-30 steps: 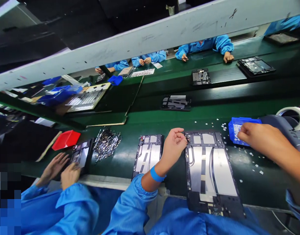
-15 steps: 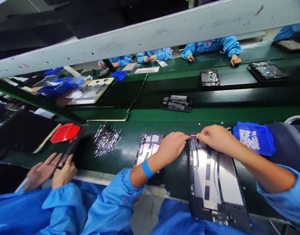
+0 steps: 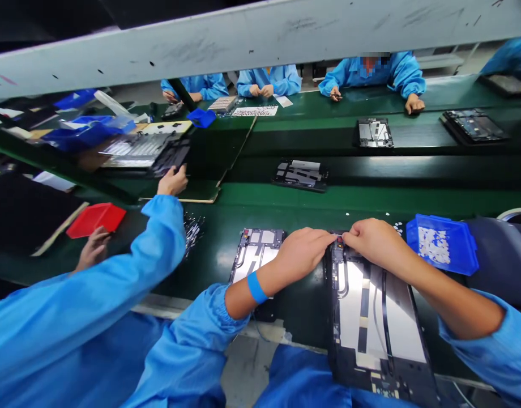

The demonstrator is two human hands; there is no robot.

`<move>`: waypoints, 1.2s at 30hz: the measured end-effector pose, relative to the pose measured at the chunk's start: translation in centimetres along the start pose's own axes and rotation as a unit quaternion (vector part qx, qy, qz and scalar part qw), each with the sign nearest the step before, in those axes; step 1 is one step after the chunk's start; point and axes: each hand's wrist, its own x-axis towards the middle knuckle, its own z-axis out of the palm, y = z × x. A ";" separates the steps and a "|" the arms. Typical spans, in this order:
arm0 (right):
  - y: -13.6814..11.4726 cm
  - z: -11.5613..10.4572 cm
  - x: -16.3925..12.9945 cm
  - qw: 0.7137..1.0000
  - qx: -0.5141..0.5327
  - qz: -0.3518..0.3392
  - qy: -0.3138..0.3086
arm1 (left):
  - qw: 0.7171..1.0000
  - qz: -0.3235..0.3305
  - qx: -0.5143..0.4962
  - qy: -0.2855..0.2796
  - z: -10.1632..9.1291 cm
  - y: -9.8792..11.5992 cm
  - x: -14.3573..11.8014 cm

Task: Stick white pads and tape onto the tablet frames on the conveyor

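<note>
A dark tablet back frame with silver plates lies lengthwise in front of me on the green bench. My left hand and my right hand meet at its far left corner, fingertips pinched together on a small part there; the part itself is hidden by my fingers. A second, smaller frame lies just left of my left hand. A blue tray of small white pieces sits to the right of my right hand.
A co-worker's sleeve at my left reaches to a black frame on the far shelf; their other hand rests by a red tray. More frames ride the belt. Other people in blue sit across.
My right hand left the blue tray and joined my left hand at the frame's top corner. The co-worker beside me lifted a frame off the bench and reached it up to the far shelf.
</note>
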 end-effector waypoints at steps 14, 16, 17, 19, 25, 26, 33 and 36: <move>0.0 -0.3 0.2 1.000 -0.019 -0.007 -0.019 | 1.000 0.004 -0.004 0.000 -0.2 -0.5 0.9; 0.1 -0.2 0.3 1.000 -0.021 -0.007 -0.020 | 1.000 0.015 0.006 -0.005 -0.1 -0.4 0.9; 0.1 -0.2 0.3 0.999 -0.023 -0.006 -0.022 | 1.000 0.018 0.017 -0.012 0.0 -0.4 0.8; 0.1 -0.2 0.4 0.999 -0.025 -0.004 -0.024 | 0.998 0.021 0.047 -0.030 0.0 -0.4 0.8; 0.6 -0.3 0.3 0.999 -0.005 -0.027 -0.024 | 0.979 0.071 0.168 -0.093 -1.2 0.5 1.2; 0.9 -0.3 0.1 0.999 0.002 -0.038 -0.021 | 0.974 0.082 0.184 -0.107 -1.6 0.8 1.4; 4.3 1.8 -3.0 0.958 0.007 -0.262 0.116 | 0.976 0.082 0.132 -0.153 -2.7 0.2 2.2; 5.2 2.4 -3.6 0.931 -0.058 -0.336 0.127 | 0.987 0.056 0.058 -0.142 -2.2 -0.8 1.8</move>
